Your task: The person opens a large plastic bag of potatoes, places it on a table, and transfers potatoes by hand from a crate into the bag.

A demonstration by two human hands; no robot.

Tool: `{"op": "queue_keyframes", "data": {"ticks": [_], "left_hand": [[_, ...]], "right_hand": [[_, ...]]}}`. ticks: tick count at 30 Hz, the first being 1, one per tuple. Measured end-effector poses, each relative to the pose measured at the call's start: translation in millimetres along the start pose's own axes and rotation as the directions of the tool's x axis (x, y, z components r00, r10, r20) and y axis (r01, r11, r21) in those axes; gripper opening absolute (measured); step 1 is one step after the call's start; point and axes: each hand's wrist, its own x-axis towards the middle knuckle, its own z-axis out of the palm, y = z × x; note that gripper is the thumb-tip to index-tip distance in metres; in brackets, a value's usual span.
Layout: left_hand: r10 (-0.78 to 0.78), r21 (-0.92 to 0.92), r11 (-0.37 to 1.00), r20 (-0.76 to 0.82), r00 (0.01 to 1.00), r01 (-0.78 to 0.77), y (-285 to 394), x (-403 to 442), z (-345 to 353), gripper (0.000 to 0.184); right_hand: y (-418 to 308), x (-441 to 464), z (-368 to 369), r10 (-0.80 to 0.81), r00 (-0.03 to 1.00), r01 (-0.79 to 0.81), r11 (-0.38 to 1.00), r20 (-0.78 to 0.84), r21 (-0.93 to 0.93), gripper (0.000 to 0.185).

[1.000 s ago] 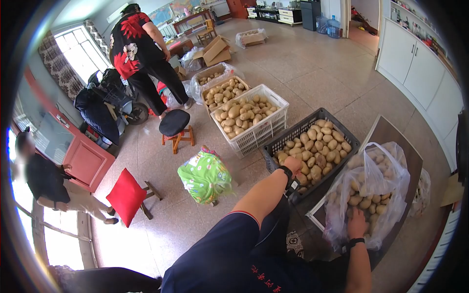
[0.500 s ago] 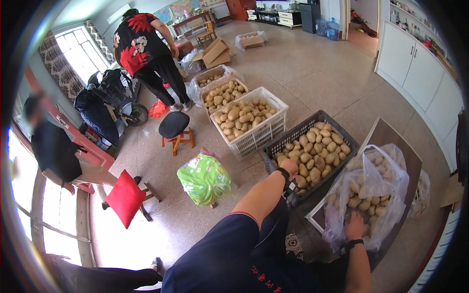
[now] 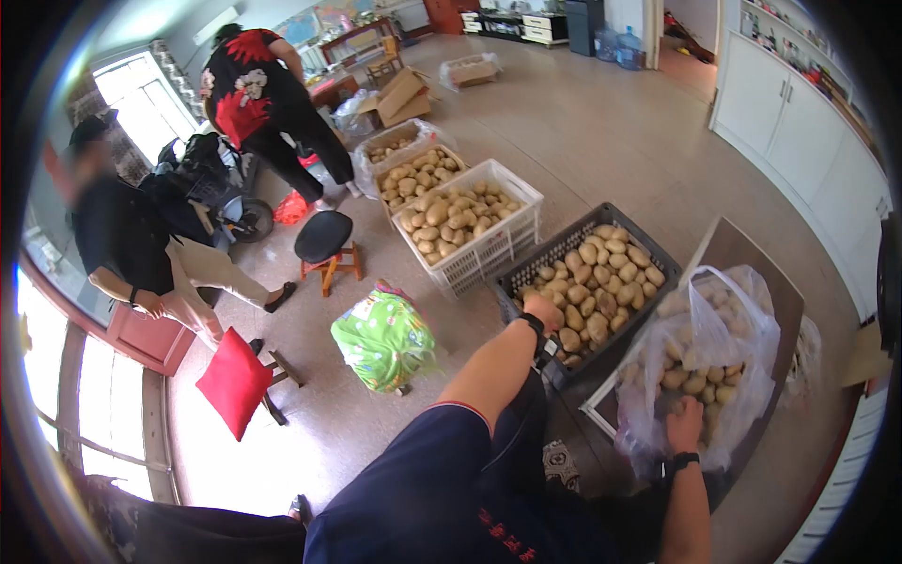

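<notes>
My left hand (image 3: 543, 312) rests at the near left corner of a black plastic crate (image 3: 550, 254) filled with potatoes (image 3: 601, 273). Its fingers are curled, and what they hold, if anything, is hidden. A dark band circles that wrist. Inside the mouth of a clear plastic bag (image 3: 648, 376), my right hand (image 3: 684, 425) has its fingers closed around a potato. More potatoes (image 3: 709, 383) lie loose about it in the bag. The bag sits on a brown board with a pale edge (image 3: 742, 246).
A white crate (image 3: 470, 263) of potatoes stands left of the black one, with more potato boxes behind. Nearer are a green-covered stool (image 3: 383, 338), a black-topped stool (image 3: 324, 237) and a red cushion (image 3: 232, 383). One person (image 3: 258, 94) bends at the back; another (image 3: 122, 226) is at left.
The person at left has stepped further into view. My right hand has shifted up slightly among the potatoes, its fingers now more curled. My left hand stays at the crate's corner.
</notes>
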Motion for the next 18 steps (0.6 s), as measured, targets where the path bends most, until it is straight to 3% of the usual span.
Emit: {"op": "queue_keyframes", "data": {"ticks": [1,3,4,7,8,9,11,13,14,15,16,17,18], "left_hand": [[-0.034,0.010,0.999,0.051,0.998,0.034,1,4,3,0.019],[-0.046,-0.006,0.999,-0.013,0.999,0.046,-2,6,14,0.025],[-0.041,0.004,0.999,0.000,0.999,0.041,-5,9,18,0.027],[0.101,-0.046,0.993,-0.126,0.987,-0.108,-18,15,34,0.032],[0.105,-0.026,0.994,-0.085,0.991,-0.108,-18,13,26,0.033],[0.136,-0.005,0.990,-0.112,0.984,-0.138,-18,9,22,0.035],[0.007,-0.004,1.000,-0.045,0.999,-0.008,-7,1,6,0.039],[-0.099,0.056,0.993,-0.029,0.995,0.101,1,-1,3,0.044],[-0.056,0.097,0.994,0.033,0.998,0.052,-5,4,5,0.041],[-0.023,0.032,0.999,-0.044,0.999,0.024,-10,9,14,0.037],[-0.102,-0.324,0.943,-0.061,0.993,0.077,-6,11,14,0.032],[-0.180,-0.691,0.718,-0.078,0.981,0.077,-1,13,13,0.029],[-0.257,-0.904,0.427,-0.094,0.962,0.026,4,14,13,0.027]], "right_hand": [[10,-1,3,-0.017,1.000,0.018,1.000,-0.025,0.022,0.043],[20,2,7,-0.018,0.998,0.024,0.995,-0.063,0.097,0.039],[24,6,6,0.062,0.998,-0.061,0.989,0.000,0.135,0.036],[15,6,-4,0.194,0.981,-0.182,0.939,-0.012,0.293,0.036],[16,5,-6,0.219,0.976,-0.206,0.938,-0.016,0.277,0.036],[16,5,-6,0.242,0.970,-0.223,0.896,0.000,0.384,0.038],[6,6,-10,0.282,0.959,-0.253,0.841,0.010,0.479,0.040],[-3,4,-20,0.393,0.895,-0.417,0.569,0.211,0.709,0.043],[-3,4,-19,0.373,0.900,-0.405,0.521,0.226,0.751,0.045],[-1,3,-18,0.357,0.904,-0.391,0.471,0.235,0.790,0.046],[-3,1,-21,0.347,0.903,-0.398,0.451,0.255,0.799,0.047],[-6,0,-24,0.334,0.903,-0.402,0.430,0.271,0.808,0.048],[-9,-2,-25,0.324,0.902,-0.405,0.411,0.284,0.817,0.048]]}}
